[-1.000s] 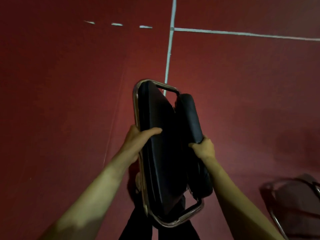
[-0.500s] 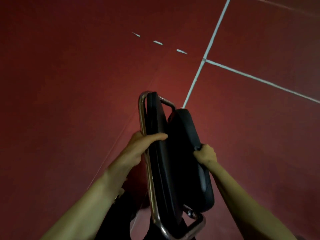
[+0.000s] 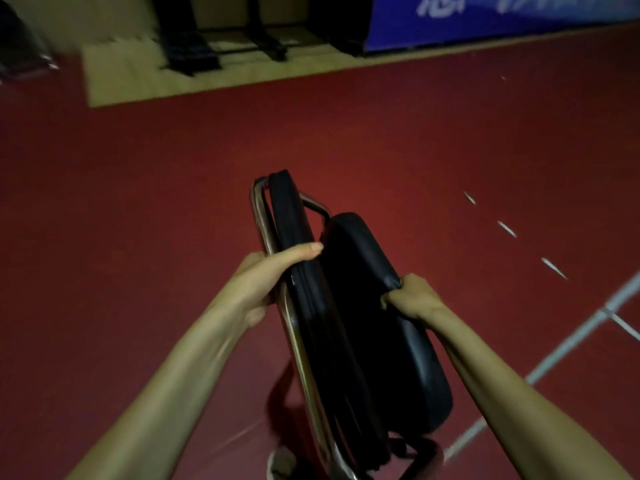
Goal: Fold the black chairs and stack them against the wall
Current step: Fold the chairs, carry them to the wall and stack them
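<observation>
Left hand [image 3: 256, 282], right hand [image 3: 412, 296] around chair [image 3: 360, 268]

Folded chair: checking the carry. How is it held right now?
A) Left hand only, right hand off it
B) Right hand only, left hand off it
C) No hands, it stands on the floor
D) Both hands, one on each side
D: the left hand grips one side of the folded chair, thumb laid across its black pad, while the right hand grips the padded edge on the other side.
</observation>
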{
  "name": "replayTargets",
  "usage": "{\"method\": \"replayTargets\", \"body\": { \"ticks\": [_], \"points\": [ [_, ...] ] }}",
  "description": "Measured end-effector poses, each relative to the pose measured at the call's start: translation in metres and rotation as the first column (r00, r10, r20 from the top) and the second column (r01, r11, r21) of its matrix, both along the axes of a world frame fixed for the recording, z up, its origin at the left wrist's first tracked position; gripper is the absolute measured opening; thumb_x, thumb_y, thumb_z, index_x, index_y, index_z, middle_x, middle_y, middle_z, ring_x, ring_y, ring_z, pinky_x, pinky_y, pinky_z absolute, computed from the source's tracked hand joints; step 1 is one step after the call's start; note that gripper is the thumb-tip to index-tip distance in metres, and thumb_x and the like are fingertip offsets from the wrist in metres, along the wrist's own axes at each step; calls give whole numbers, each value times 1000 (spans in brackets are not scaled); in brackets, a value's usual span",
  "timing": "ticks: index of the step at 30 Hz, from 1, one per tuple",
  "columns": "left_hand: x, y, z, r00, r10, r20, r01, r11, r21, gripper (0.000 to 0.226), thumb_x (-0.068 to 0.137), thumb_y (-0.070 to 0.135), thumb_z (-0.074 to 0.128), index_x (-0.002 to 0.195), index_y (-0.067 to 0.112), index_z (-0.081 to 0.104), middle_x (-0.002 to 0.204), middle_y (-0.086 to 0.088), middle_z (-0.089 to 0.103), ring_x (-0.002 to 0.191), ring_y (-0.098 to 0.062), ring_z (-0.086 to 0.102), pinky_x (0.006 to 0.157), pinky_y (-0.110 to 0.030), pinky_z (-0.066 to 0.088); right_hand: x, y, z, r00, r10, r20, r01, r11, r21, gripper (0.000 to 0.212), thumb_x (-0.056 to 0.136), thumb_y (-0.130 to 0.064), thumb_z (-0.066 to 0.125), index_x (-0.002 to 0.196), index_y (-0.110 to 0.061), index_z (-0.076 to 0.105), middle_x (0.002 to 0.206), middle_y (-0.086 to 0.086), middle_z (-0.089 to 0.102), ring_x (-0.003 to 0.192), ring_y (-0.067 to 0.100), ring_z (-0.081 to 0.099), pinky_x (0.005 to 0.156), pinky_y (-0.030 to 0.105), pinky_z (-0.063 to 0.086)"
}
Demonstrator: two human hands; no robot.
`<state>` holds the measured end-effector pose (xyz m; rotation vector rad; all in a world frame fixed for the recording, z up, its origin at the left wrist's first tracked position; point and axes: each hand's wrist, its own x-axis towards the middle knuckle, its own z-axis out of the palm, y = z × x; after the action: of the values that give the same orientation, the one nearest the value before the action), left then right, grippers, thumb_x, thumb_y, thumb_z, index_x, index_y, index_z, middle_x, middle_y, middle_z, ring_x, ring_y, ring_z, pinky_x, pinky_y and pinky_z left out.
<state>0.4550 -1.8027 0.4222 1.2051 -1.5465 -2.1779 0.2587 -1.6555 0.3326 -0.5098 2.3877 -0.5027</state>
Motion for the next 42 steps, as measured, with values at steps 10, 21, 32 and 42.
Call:
{"method": "replayTargets", "body": {
  "ticks": [10,21,32,42],
  "points": [
    [80,-247,44,949,296,-106,-313,925,-215,34,72,31,80,99,11,72,85,-1,76,77,-12,73,65,-19,54,44,-348,21,944,329,24,-315,921,-229,27,66,-16,74,89,-5,63,88,10,67,74,22,63,61,27,50],
    [145,-572,63,771,632,-84,-630,736,-247,35,74,32,80,97,7,70,82,-2,76,78,-13,73,76,-25,56,119,-751,26,767,634,97,-600,763,-239,40,65,-20,75,100,-4,62,93,14,66,80,28,64,57,26,46],
    [237,-884,26,713,691,-116,-700,708,-88,40,76,28,79,103,-1,71,87,-12,76,74,-18,72,68,-27,60,210,-1087,3,691,719,71,-710,694,-115,24,74,-15,65,96,-6,67,92,14,69,79,28,66,65,30,53],
    [294,-1146,31,774,632,-51,-633,773,-26,34,72,29,80,95,6,72,87,-9,76,81,-22,71,86,-38,55,257,-1322,20,750,655,94,-647,755,-102,28,67,-8,73,94,-7,67,78,6,64,66,20,60,50,20,42]
  ]
}}
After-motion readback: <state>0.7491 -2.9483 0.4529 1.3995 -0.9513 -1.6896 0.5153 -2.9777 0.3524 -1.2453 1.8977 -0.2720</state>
